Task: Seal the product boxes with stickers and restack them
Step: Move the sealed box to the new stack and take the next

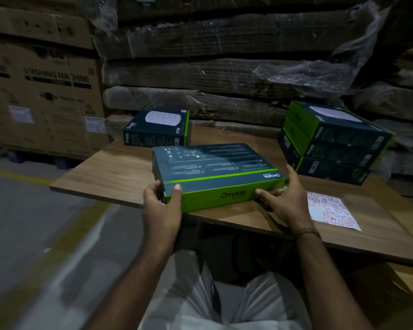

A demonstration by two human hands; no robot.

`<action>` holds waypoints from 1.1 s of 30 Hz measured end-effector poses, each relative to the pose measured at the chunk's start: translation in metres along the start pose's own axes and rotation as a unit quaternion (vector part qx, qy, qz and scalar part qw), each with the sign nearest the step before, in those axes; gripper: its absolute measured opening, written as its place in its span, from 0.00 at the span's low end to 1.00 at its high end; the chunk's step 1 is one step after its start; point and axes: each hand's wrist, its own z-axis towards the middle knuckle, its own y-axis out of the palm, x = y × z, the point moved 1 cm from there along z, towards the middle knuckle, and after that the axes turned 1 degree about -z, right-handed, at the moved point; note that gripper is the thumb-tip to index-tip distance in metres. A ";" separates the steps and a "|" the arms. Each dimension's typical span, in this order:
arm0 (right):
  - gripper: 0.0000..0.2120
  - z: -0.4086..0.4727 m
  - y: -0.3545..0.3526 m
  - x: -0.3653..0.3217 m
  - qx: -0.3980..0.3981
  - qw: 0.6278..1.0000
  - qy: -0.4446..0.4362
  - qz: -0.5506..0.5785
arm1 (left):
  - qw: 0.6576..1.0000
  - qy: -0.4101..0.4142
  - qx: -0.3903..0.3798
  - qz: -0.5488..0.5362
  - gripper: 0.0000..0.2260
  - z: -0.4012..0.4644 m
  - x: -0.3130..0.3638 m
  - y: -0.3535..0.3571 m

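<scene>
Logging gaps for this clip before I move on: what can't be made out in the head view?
- Held box: whether a sticker seals it; both hands, left and right, cover its near corners.
- Sticker sheet: print too small and blurred to read.
- Stack of boxes: right end lost in dim light.
- Single box: its lower edge hidden behind the held box.

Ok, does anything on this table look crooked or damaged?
The stack of boxes on the right is askew: its top box is twisted and overhangs the ones below. The box held in both hands looks undamaged.
</scene>
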 end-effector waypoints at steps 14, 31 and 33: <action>0.24 -0.066 -0.017 -0.019 0.157 0.980 -0.039 0.112 | 0.992 -0.007 0.099 0.072 0.10 0.053 0.016 -0.013; 0.17 -0.113 0.012 -0.030 0.206 0.969 -0.138 0.021 | 0.958 0.002 -0.139 0.251 0.59 0.020 -0.002 0.107; 0.17 -0.121 0.019 -0.031 0.180 0.968 -0.175 0.026 | 0.961 0.010 -0.152 0.232 0.56 0.022 -0.009 0.113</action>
